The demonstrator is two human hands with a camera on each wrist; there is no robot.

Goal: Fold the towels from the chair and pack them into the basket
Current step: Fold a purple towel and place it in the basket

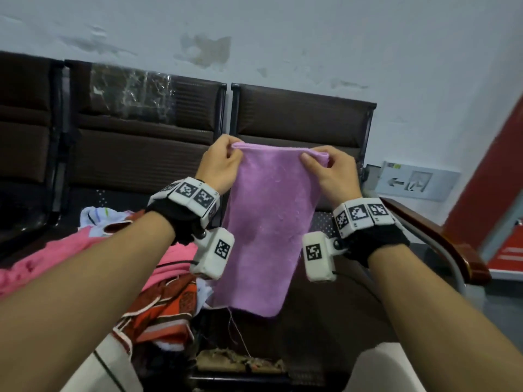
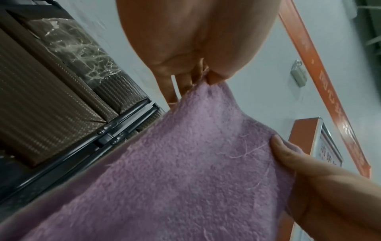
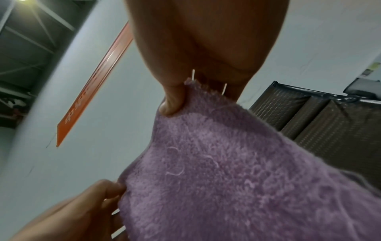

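Observation:
A purple towel [image 1: 266, 222] hangs folded double in the air over the chair seat [image 1: 325, 315]. My left hand [image 1: 223, 162] pinches its top left corner and my right hand [image 1: 328, 168] pinches its top right corner. In the left wrist view the left hand [image 2: 198, 71] grips the purple towel [image 2: 185, 171] at the top, with the right hand's thumb [image 2: 282, 151] on the far corner. The right wrist view shows the right hand [image 3: 185, 91] pinching the fuzzy towel [image 3: 237, 171], the left hand [image 3: 98, 199] at the lower left. No basket is in view.
A heap of unfolded towels lies on the seat to the left: pink [image 1: 56, 258], red patterned [image 1: 164, 306], white striped [image 1: 99, 216]. Dark brown chair backs [image 1: 302, 120] stand against the pale wall. A wooden armrest [image 1: 441, 241] runs on the right.

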